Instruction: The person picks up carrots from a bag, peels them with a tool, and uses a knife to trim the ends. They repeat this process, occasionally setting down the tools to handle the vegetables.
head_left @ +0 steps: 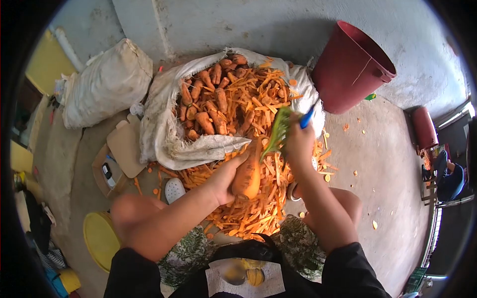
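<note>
In the middle, my left hand (223, 180) is wrapped round a large carrot (247, 179), partly peeled, its lower end bright orange and its side still darkly marked. My right hand (300, 144) grips a green peeler (279, 130), blurred by motion, just beside the carrot's upper end; whether it touches cannot be made out. A blue handle-like piece (308, 117) sticks out at the top of the same hand. Below both hands lies a heap of carrot peelings (253, 218). Behind, an open white sack (161, 116) holds unpeeled carrots (217, 119) and more peel strips.
A dark red bin (343, 69) leans near the wall at right. A full white sack (107, 82), an open cardboard box (126, 149) and a yellow round lid or bucket (99, 241) stand at left. Peel scraps dot the floor (382, 164). Another person (449, 174) is at far right.
</note>
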`<action>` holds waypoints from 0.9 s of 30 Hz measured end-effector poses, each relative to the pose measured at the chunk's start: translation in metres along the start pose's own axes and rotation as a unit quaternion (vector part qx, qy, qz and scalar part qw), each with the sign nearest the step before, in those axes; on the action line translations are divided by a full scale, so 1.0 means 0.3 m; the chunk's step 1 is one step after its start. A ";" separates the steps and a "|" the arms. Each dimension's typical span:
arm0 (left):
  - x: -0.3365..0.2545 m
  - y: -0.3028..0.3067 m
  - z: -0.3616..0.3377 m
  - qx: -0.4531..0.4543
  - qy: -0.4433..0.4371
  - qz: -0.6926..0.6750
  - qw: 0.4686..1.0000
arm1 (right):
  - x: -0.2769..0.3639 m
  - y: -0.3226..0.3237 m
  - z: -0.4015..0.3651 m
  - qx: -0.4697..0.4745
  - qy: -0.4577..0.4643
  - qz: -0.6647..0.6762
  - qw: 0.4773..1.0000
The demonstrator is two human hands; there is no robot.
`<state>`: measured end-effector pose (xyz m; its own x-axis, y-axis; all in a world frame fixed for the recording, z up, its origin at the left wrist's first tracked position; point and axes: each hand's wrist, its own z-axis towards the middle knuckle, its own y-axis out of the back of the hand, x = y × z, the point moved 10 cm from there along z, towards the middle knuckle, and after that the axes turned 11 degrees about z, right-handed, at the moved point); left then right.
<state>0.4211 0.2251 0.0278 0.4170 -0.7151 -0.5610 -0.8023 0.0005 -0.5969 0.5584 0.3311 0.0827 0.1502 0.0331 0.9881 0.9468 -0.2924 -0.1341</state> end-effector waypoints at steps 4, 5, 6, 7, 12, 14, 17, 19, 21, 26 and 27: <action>0.021 0.017 0.061 0.036 -0.031 -0.050 0.998 | 0.007 -0.143 -0.171 0.108 0.017 0.003 0.994; 0.031 0.029 0.051 -0.036 -0.020 -0.038 0.998 | 0.021 -0.146 -0.184 0.108 0.067 -0.042 0.991; 0.027 0.019 0.042 -0.036 -0.019 -0.039 0.998 | 0.038 -0.151 -0.193 0.109 0.117 -0.087 0.983; 0.037 0.025 0.036 -0.053 -0.001 -0.026 0.998 | 0.038 -0.152 -0.193 0.110 0.117 -0.087 0.983; 0.051 0.055 0.072 -0.034 -0.002 0.001 0.999 | -0.035 -0.119 -0.146 0.075 0.079 -0.181 0.977; 0.055 0.053 0.047 -0.045 0.039 0.210 0.976 | -0.095 -0.048 -0.039 0.009 0.209 -0.167 0.964; 0.117 -0.017 -0.005 0.022 0.050 0.141 0.989 | -0.073 0.139 0.163 -0.100 0.062 -0.258 0.959; 0.083 -0.025 -0.026 0.002 0.054 0.115 0.992 | -0.029 0.172 0.180 -0.150 0.096 -0.325 0.929; 0.046 -0.011 -0.013 0.032 0.036 0.066 0.997 | -0.058 0.162 0.177 -0.097 0.043 -0.095 0.990; 0.028 0.036 0.039 -0.045 0.016 0.001 0.999 | -0.013 -0.126 -0.105 0.105 0.072 -0.025 0.992; 0.029 0.039 0.046 -0.050 0.007 -0.041 0.998 | 0.015 -0.156 -0.165 0.118 0.059 -0.075 0.988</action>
<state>0.4214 0.2285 0.0080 0.4783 -0.7191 -0.5041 -0.8042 -0.1279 -0.5805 0.5006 0.2976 0.0972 -0.0179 -0.0573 0.9982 0.9980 -0.0610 0.0144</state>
